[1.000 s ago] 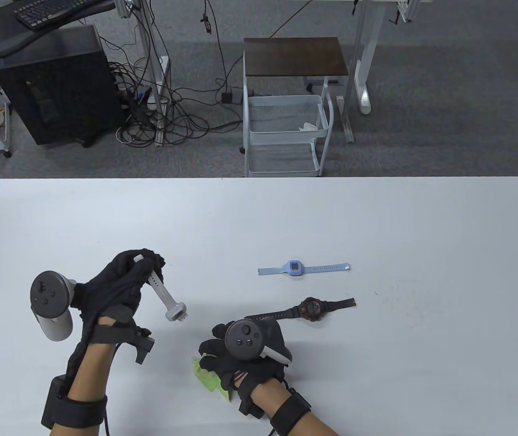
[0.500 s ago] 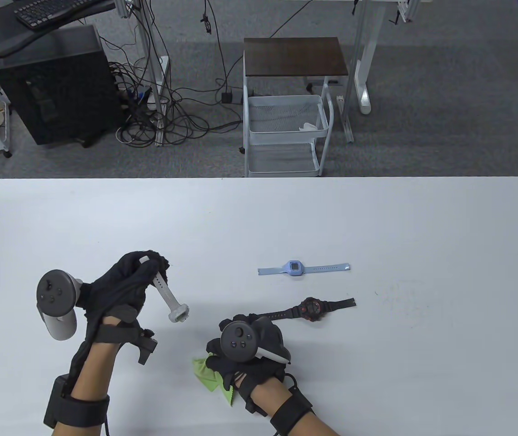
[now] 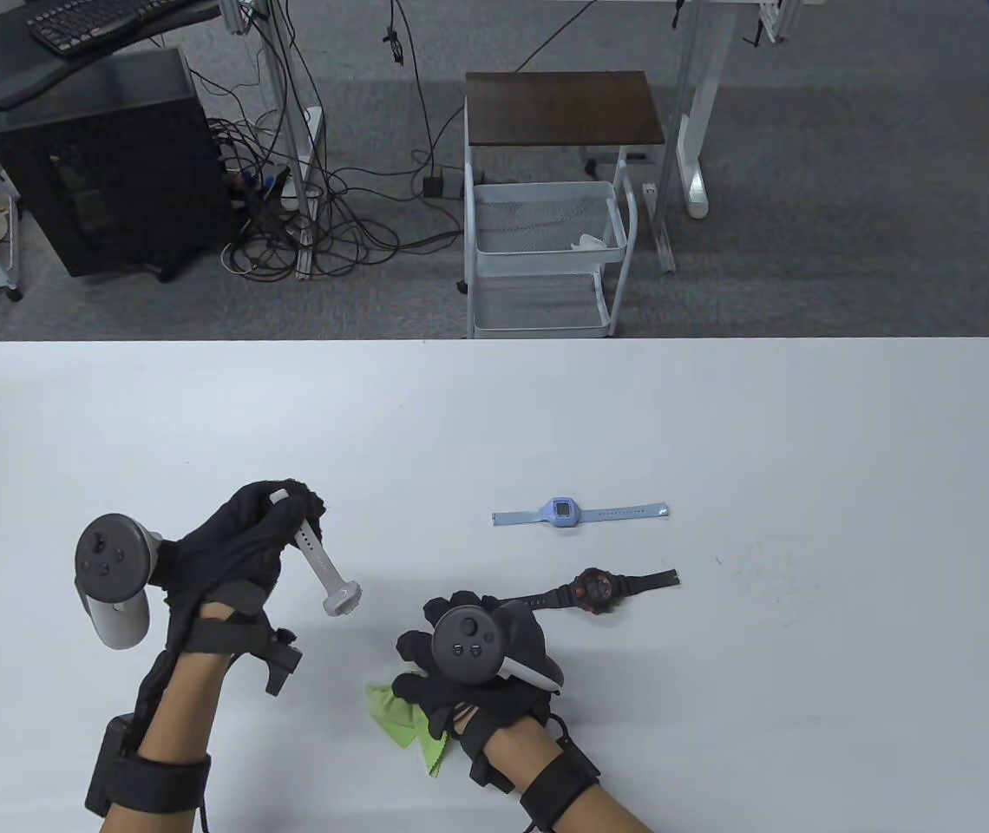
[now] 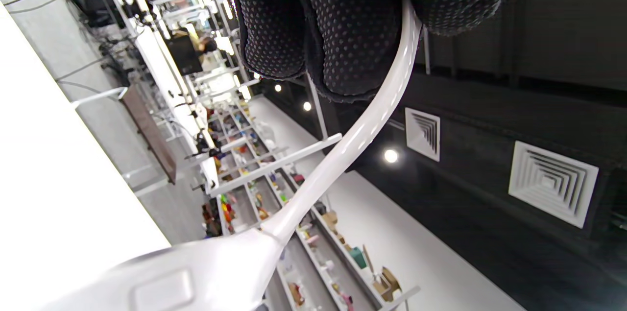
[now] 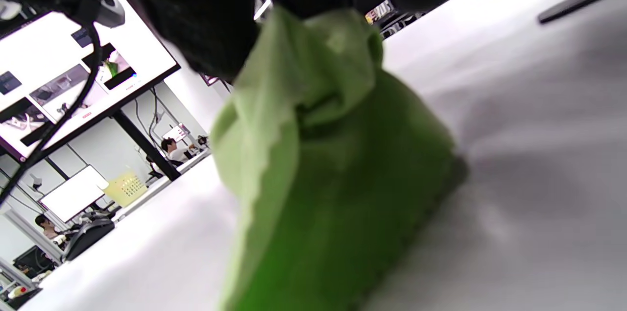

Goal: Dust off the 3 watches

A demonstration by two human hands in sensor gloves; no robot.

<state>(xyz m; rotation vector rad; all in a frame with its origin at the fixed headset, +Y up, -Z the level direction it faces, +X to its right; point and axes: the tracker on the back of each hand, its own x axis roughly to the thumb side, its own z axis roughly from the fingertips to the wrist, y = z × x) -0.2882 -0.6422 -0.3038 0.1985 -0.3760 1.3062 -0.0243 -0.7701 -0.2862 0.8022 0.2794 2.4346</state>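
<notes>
Left hand (image 3: 234, 542): fingers (image 4: 343, 27) curled round one strap end of the white watch (image 3: 321, 573), held clear of the worktop (image 3: 807, 434), case hanging below and to the right of the fingertips. Right hand (image 3: 473, 668): fingers pinching the bunched green cloth (image 5: 333, 169), which trails from the fingertips onto the worktop. Black watch (image 3: 592, 592) lies flat just beyond the right fingers, one strap end near them; blue watch (image 3: 564, 512) lies flat farther out, apart from both hands.
</notes>
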